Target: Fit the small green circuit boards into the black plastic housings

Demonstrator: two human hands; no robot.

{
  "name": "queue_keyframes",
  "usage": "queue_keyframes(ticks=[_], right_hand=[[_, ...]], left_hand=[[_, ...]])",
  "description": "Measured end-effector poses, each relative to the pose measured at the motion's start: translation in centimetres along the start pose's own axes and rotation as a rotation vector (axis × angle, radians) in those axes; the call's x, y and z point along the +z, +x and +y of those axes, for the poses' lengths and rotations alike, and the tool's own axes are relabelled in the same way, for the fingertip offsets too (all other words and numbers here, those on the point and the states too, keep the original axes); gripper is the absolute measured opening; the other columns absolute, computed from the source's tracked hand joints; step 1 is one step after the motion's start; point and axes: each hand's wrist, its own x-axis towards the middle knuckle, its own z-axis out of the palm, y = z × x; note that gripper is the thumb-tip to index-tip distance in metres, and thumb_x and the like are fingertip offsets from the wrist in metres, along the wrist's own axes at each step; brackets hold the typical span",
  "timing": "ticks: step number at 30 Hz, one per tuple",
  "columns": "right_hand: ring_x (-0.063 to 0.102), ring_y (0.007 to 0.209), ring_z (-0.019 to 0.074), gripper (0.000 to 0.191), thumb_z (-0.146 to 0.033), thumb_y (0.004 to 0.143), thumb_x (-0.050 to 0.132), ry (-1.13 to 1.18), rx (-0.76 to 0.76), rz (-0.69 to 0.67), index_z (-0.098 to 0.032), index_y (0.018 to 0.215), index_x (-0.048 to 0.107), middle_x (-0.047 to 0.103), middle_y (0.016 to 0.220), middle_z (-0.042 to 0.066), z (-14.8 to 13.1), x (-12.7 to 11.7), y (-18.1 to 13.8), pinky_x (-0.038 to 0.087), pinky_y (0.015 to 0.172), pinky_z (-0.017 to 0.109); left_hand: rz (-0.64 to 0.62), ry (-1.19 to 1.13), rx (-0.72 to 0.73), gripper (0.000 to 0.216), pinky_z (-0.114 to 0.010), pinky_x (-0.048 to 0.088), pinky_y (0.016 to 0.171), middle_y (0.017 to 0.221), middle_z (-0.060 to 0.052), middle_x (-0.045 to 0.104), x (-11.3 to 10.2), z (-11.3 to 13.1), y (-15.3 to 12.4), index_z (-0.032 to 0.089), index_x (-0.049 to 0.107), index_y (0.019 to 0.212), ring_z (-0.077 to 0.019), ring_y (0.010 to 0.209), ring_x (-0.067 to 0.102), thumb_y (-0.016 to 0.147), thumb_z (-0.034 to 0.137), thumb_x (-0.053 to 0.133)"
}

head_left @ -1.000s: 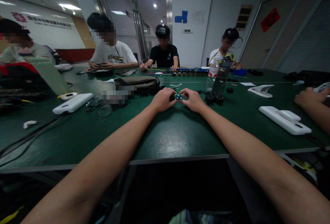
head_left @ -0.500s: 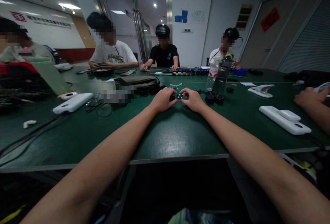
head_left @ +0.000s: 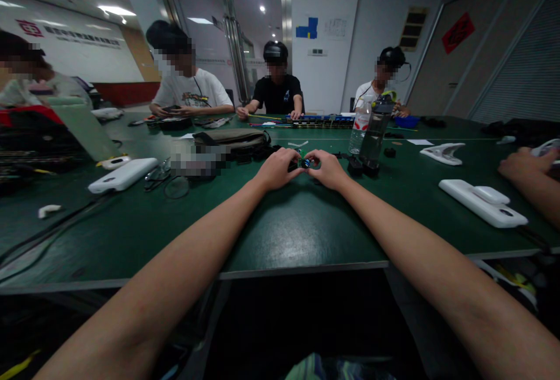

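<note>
Both my arms reach far out over the green table (head_left: 289, 234). My left hand (head_left: 276, 169) and my right hand (head_left: 328, 170) meet at the middle, fingers curled and pinched on a small green circuit board (head_left: 303, 163) with a blue part on it. The board sits just above the table top between my fingertips. Small dark parts lie right behind it.
A dark water bottle (head_left: 373, 135) and a clear one stand just right of my hands. A white power bank (head_left: 482, 202) lies at the right, another (head_left: 122, 174) at the left with glasses (head_left: 168, 180). A brown bag (head_left: 231, 138) lies behind. Several people sit around; another person's hand (head_left: 525, 164) rests far right.
My hands have stayed on the small board; the fingers shifted only slightly around it.
</note>
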Motion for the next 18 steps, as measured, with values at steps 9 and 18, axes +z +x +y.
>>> queue_keyframes(ticks=[9,18], right_hand=[[0.064,0.081,0.02,0.023,-0.019,0.075,0.075,-0.007,-0.018,-0.011,-0.015,0.098,0.074,0.072,0.089,0.007,-0.57,-0.08,-0.03,0.049,0.079,0.031],[0.064,0.077,0.0185,0.024,-0.025,0.074,0.071,0.169,0.092,0.111,-0.016,0.096,0.073,0.075,0.088,0.004,-0.59,0.05,-0.05,0.049,0.075,0.03]], left_hand=[[0.021,-0.031,0.014,0.026,-0.04,0.05,0.091,0.103,-0.01,0.068,0.12,0.28,0.24,0.016,0.062,0.106,-0.0256,0.1,0.06,0.091,0.037,0.064],[-0.02,0.008,-0.038,0.038,-0.041,0.05,0.095,0.112,-0.012,0.067,0.25,-0.21,0.15,0.015,0.061,0.118,-0.0273,0.106,0.062,0.09,0.04,0.067]])
